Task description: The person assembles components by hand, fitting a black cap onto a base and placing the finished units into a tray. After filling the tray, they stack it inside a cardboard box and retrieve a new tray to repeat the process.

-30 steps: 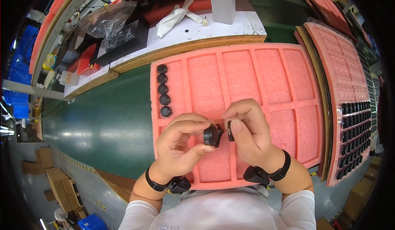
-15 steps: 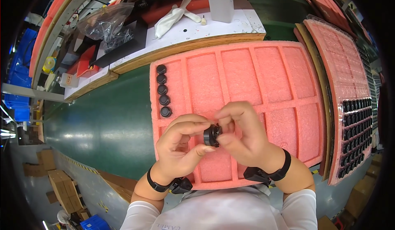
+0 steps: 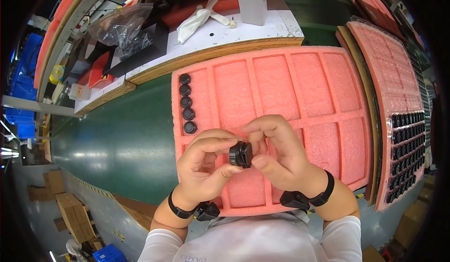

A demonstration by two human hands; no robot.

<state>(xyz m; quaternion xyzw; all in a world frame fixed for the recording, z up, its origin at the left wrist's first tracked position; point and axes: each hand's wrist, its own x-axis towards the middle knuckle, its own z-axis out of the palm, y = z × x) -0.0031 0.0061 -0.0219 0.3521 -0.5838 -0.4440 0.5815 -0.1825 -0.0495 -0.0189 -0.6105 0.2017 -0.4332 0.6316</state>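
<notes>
While a long green worktop (image 3: 112, 135) runs across the room, a pink foam tray (image 3: 272, 84) lies on it, divided into shallow compartments. Beyond the tray's far edge, a white-topped wooden shelf (image 3: 220, 41) carries a plastic bottle (image 3: 253, 4) near its right end and a white glove (image 3: 191, 26) left of that. Over the tray's near half, I see two bare hands almost meeting. The left hand (image 3: 204, 161) pinches a round black part (image 3: 240, 154) between thumb and fingers, holding it clear of the foam. The right hand (image 3: 281, 156) curls at the part's right side, thumb and forefinger parted; I can't tell whether it grips. Five similar black pieces (image 3: 186, 101) line the tray's left edge, inside the far-left compartment.
</notes>
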